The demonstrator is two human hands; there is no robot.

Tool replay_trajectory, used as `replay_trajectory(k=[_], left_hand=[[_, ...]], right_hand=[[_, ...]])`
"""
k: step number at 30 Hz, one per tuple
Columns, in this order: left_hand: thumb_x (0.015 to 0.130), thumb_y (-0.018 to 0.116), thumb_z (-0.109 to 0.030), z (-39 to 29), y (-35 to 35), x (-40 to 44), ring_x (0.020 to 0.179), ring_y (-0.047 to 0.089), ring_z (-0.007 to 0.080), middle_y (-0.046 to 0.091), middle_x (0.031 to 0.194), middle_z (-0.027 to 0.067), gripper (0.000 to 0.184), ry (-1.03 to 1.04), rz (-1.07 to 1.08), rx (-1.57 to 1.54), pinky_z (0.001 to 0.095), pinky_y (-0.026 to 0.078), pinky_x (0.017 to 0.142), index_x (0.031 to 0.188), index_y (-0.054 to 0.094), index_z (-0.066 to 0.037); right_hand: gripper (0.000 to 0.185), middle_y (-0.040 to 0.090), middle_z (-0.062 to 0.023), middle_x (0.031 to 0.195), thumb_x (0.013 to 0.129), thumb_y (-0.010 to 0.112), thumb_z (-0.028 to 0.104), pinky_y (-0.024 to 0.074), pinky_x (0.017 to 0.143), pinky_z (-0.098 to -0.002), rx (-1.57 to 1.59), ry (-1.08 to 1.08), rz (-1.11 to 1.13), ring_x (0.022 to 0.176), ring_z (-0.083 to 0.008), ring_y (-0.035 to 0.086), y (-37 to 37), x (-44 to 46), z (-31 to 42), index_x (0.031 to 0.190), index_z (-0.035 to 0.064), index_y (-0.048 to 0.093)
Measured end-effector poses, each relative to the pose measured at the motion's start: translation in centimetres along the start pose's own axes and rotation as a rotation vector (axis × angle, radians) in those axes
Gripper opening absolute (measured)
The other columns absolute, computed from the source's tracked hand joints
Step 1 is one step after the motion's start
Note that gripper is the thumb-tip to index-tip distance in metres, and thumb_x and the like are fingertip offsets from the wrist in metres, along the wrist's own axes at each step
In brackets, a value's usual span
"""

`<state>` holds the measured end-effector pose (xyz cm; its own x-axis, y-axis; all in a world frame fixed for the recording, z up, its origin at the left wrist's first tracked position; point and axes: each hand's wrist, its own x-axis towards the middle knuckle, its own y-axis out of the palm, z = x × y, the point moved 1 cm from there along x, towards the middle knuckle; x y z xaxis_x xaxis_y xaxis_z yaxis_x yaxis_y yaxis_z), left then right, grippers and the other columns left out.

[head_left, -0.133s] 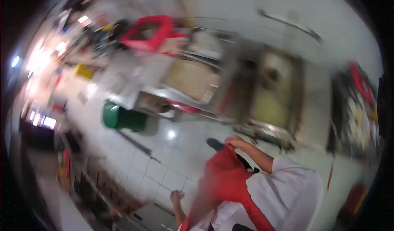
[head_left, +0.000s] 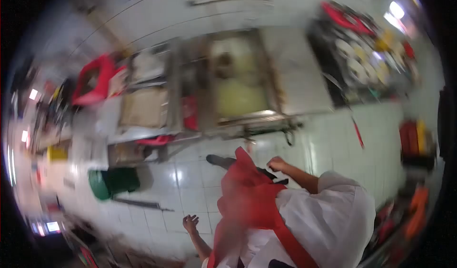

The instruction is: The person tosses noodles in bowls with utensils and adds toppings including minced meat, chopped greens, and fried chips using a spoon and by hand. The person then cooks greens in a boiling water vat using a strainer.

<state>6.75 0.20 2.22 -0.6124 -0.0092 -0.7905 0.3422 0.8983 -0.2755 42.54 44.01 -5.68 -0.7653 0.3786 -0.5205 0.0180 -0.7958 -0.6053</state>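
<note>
My left hand (head_left: 190, 223) hangs at my side over the tiled floor, fingers apart and holding nothing. To the right of my red apron (head_left: 252, 196), my right hand (head_left: 277, 164) is held in front of me with its fingers curled in. Nothing shows in that hand, and a small gap separates it from the apron's edge. A dark shoe (head_left: 216, 161) pokes out beyond the apron. Motion smears much of the view.
Along the wall runs a metal counter with a fryer-like basin (head_left: 240, 97) of yellowish liquid and a tan-covered tray (head_left: 145, 107). A red crate (head_left: 94, 79) sits left, a utensil-filled table (head_left: 362, 61) right. On the floor are a green bin (head_left: 114, 181) and a long dark bar (head_left: 138, 204).
My view has swung right, so the counter and bin sit further left. My right hand, at the apron's edge before, is now apart from it. The apron hem swings loose.
</note>
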Motion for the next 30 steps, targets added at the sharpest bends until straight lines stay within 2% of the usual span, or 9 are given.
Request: replay_trajectory(k=[1,4,9,15,17,20,22,24,30], left_hand=[[0.087,0.051,-0.016,-2.2,3.1,2.9,0.062,0.062,0.0277,0.061,0.089,0.0219,0.033,0.038,0.112,0.033,0.0346,0.053,0.049,0.113,0.040,0.001],[0.086,0.054,-0.019,-17.2,15.8,10.9,0.052,0.053,0.0171,0.054,0.065,0.0071,0.025,0.438,0.141,0.330,0.0287,0.047,0.042,0.103,0.052,-0.001],[0.086,0.057,-0.024,-16.9,36.1,-6.3,0.048,0.042,0.0088,0.046,0.060,-0.0008,0.021,0.771,0.568,0.722,0.0261,0.040,0.042,0.090,0.061,-0.003],[0.088,0.055,-0.021,-11.4,57.1,-29.9,0.076,0.061,0.0159,0.063,0.083,0.0086,0.022,1.033,1.004,0.836,0.0285,0.047,0.065,0.102,0.058,-0.004],[0.088,0.054,-0.018,-5.3,64.6,-36.1,0.097,0.060,0.0257,0.062,0.100,0.0140,0.023,1.171,1.297,0.753,0.0323,0.044,0.084,0.106,0.058,-0.005],[0.090,0.051,-0.023,0.7,71.0,-45.9,0.076,0.060,0.0293,0.064,0.085,0.0120,0.028,1.564,1.594,0.597,0.0394,0.040,0.091,0.111,0.055,-0.005],[0.090,0.049,-0.035,4.8,74.1,-46.4,0.088,0.058,0.0360,0.064,0.089,0.0162,0.038,1.929,1.549,1.035,0.0472,0.028,0.103,0.112,0.055,-0.004],[0.088,0.047,-0.044,3.2,75.9,-48.8,0.092,0.057,0.0359,0.063,0.092,0.0186,0.046,1.500,1.346,1.948,0.0506,0.024,0.104,0.109,0.055,-0.003],[0.084,0.055,-0.040,0.9,80.2,-51.0,0.087,0.058,0.0341,0.062,0.081,0.0180,0.039,1.664,0.992,1.452,0.0500,0.027,0.101,0.099,0.056,-0.003]], right_hand=[[0.019,0.060,-0.0081,0.062,0.074,0.062,0.016,0.0466,0.047,-0.0295,0.609,0.620,-0.072,0.051,-0.0161,0.057,-4.3,-3.0,0.1,0.075,-0.0019,0.065],[0.017,0.058,-0.0100,0.057,0.070,0.061,0.014,0.0473,0.050,-0.0318,1.084,0.632,-0.618,0.050,-0.0196,0.057,-4.5,2.8,-5.9,0.063,-0.0012,0.061],[0.015,0.064,-0.0176,0.077,0.067,0.056,0.009,0.0502,0.069,-0.0380,0.468,0.976,-1.009,0.075,-0.0317,0.062,-9.7,-19.1,-12.4,0.076,-0.0008,0.063],[0.017,0.063,-0.0207,0.081,0.058,0.063,0.011,0.0504,0.072,-0.0425,0.141,1.249,-0.734,0.086,-0.0343,0.061,-3.0,-29.8,-23.6,0.074,0.0052,0.067],[0.024,0.065,-0.0192,0.083,0.058,0.065,0.025,0.0513,0.072,-0.0411,0.121,1.253,-0.557,0.089,-0.0322,0.062,-4.0,-33.6,-28.3,0.075,0.0088,0.070],[0.029,0.067,-0.0124,0.089,0.059,0.066,0.033,0.0505,0.071,-0.0375,0.361,0.971,-0.167,0.086,-0.0295,0.062,-4.9,-37.7,-43.3,0.077,0.0117,0.070],[0.029,0.066,-0.0143,0.080,0.063,0.064,0.032,0.0500,0.070,-0.0365,0.168,0.989,-0.565,0.078,-0.0287,0.064,-12.4,-40.7,-43.9,0.076,0.0068,0.069],[0.029,0.063,-0.0214,0.075,0.066,0.066,0.030,0.0486,0.071,-0.0439,0.262,0.953,-0.926,0.075,-0.0372,0.061,-20.7,-41.7,-45.9,0.067,0.0009,0.065],[0.023,0.061,-0.0178,0.079,0.076,0.063,0.023,0.0470,0.070,-0.0431,0.070,0.518,-1.266,0.077,-0.0353,0.059,-46.4,-35.2,-51.3,0.080,0.0006,0.063]])
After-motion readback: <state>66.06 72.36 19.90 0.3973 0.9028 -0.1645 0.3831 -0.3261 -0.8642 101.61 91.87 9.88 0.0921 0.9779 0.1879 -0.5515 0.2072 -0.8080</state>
